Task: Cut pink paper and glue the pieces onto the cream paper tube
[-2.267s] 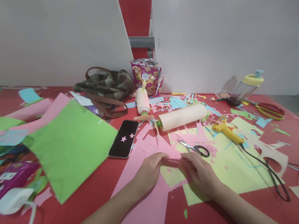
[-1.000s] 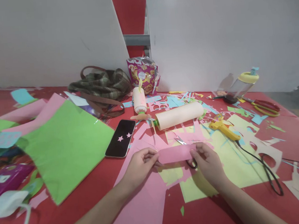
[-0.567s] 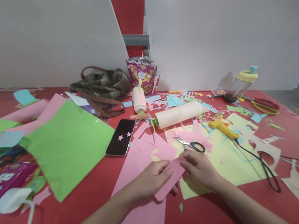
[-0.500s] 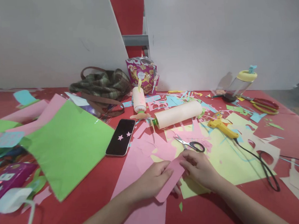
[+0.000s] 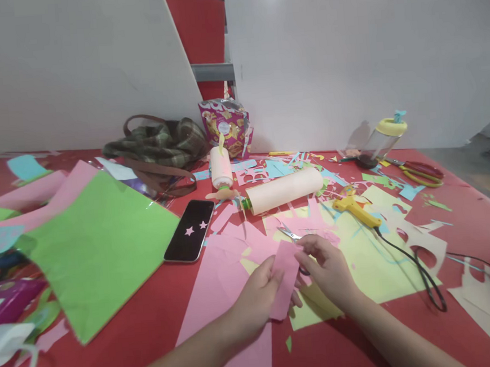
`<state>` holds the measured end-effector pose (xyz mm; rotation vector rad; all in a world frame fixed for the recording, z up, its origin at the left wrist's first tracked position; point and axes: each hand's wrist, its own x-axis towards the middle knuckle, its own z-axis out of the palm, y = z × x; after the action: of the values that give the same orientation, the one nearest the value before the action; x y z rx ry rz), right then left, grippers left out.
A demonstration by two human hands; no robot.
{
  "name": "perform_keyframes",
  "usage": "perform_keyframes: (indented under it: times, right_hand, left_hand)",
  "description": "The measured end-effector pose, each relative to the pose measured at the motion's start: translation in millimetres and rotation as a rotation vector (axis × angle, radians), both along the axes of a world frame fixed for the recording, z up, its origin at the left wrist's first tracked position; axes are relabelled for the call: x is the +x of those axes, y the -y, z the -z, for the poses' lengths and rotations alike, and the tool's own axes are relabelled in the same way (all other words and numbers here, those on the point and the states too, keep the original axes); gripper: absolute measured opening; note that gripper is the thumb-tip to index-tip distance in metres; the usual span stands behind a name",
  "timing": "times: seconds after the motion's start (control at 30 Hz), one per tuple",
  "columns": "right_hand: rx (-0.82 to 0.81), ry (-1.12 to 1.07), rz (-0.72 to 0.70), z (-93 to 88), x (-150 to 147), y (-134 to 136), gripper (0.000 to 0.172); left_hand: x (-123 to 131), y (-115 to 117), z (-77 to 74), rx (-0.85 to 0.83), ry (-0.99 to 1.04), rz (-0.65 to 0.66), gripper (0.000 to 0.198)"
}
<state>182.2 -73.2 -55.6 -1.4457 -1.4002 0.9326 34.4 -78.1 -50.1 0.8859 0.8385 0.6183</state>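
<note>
A narrow strip of pink paper (image 5: 285, 282) is held between both hands above the table. My left hand (image 5: 257, 290) grips its left side, thumb on top and fingers underneath. My right hand (image 5: 325, 262) pinches its upper right corner. Just behind the right hand lie scissors (image 5: 289, 232), their handles mostly hidden by the fingers. Under the hands are a large pink sheet (image 5: 221, 315) and a pale yellow sheet (image 5: 375, 275). To the left, two small pink paper stars (image 5: 189, 231) rest on a black phone (image 5: 186, 246).
Beyond the hands lie a cream paper-wrapped tube (image 5: 286, 190) and a shorter upright one (image 5: 220, 168). A yellow glue gun (image 5: 359, 208) with a black cord is at right, near a lidded jar (image 5: 383, 141) and red-handled pliers (image 5: 422, 172). A green sheet (image 5: 101, 251) covers the left.
The pink strip has turned more upright in my hands, and the right hand now covers more of the scissors. The whole view has shifted slightly, with objects appearing farther left.
</note>
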Motion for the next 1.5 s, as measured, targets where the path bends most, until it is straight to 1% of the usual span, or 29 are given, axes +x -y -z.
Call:
perform_keyframes:
  times: [0.13, 0.3, 0.37, 0.53, 0.6, 0.9, 1.1, 1.17, 1.27, 1.37, 1.5]
  right_hand:
    - [0.000, 0.030, 0.013, -1.6, -1, 0, 0.015]
    - [-0.008, 0.036, -0.005, 0.8, -3, 1, 0.014]
    - [0.051, 0.088, -0.001, 1.9, -3, 1, 0.015]
    - [0.286, 0.280, -0.047, -0.2, -4, 1, 0.006]
    - [0.322, 0.300, -0.039, -1.1, -4, 1, 0.006]
    - [0.223, 0.274, -0.026, 1.9, -6, 2, 0.007]
    - [0.199, 0.269, -0.031, 3.0, -7, 2, 0.004]
    - [0.251, 0.307, -0.025, 2.4, -7, 3, 0.007]
    - [0.432, 0.389, -0.019, 1.3, -8, 4, 0.010]
    - [0.605, 0.470, -0.067, 0.9, -6, 5, 0.013]
    - [0.717, 0.574, -0.134, 2.9, -3, 6, 0.021]
  left_hand:
    - [1, 2, 4.2, 0.022, 0.009, -0.013, 0.032]
    - [0, 7, 3.2, -0.012, 0.017, -0.021, 0.030]
    - [-1, 7, 2.3, 0.003, -0.020, -0.011, 0.030]
    - [-3, 7, 1.8, 0.035, -0.098, -0.013, 0.031]
    - [-4, 7, 1.2, 0.062, -0.115, -0.003, 0.031]
    - [-5, 8, -8.5, 0.191, -0.230, 0.025, 0.031]
    - [-6, 8, -9.1, 0.256, -0.279, 0.036, 0.030]
    - [-6, 8, -8.7, 0.251, -0.279, 0.042, 0.031]
    - [-6, 9, -8.7, 0.221, -0.275, 0.043, 0.031]
    - [-6, 9, -9.7, 0.189, -0.250, 0.035, 0.031]
    - [-4, 9, -10.1, 0.135, -0.173, 0.024, 0.030]
